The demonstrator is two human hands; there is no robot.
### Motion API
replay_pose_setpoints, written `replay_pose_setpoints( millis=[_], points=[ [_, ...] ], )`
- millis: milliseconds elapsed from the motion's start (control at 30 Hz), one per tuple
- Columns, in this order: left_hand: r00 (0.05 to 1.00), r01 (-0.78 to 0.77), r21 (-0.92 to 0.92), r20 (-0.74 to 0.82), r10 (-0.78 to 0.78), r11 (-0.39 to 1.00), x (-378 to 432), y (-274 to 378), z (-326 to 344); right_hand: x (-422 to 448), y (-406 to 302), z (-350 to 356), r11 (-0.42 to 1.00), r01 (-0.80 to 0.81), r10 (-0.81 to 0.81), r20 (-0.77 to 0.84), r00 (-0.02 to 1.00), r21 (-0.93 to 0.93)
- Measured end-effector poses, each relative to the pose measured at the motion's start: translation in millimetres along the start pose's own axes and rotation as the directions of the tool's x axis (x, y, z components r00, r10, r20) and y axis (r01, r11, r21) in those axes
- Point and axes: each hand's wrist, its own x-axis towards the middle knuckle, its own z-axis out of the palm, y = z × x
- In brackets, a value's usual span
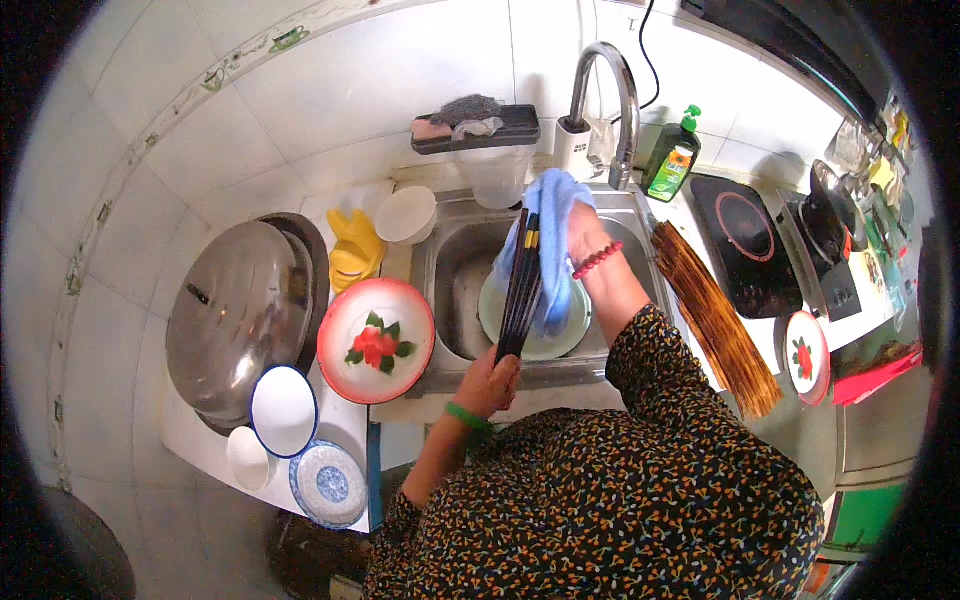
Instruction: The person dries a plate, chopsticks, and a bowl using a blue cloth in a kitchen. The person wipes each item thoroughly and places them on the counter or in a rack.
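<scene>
My left hand (491,384), with a green bangle at its wrist, is closed round one end of a bundle of dark chopsticks (519,300). The bundle points up over the steel sink (461,300). At its far end my right hand (586,229), wearing a red bead bracelet, holds a light blue cloth (553,225) against the sticks. The cloth hides most of the right fingers. Below the cloth, a pale green bowl (574,334) sits in the sink basin. The curved chrome faucet (600,56) stands behind the cloth.
Left of the sink are a red-rimmed enamel plate (375,384), yellow gloves (352,251), a white bowl (407,214), a large metal lid (232,315), and several small dishes. To the right are a brown wooden board (712,330), a green soap bottle (670,165) and a black induction cooker (746,247).
</scene>
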Motion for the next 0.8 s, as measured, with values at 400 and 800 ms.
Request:
replay_pose_setpoints(
  millis=[400,800],
  points=[
    [0.985,0.116,-0.272,0.156,-0.075,0.955,17.3,-9.9,22.7,-90.2,17.5,-17.9,0.932,0.093,0.030,0.331,0.943,-0.349],
    [0.896,-0.435,0.588,0.209,0.391,0.682,63.9,-16.2,37.8,-129.1,23.2,-70.4,0.539,0.304,-0.106,0.295,0.950,-0.785]
  ],
)
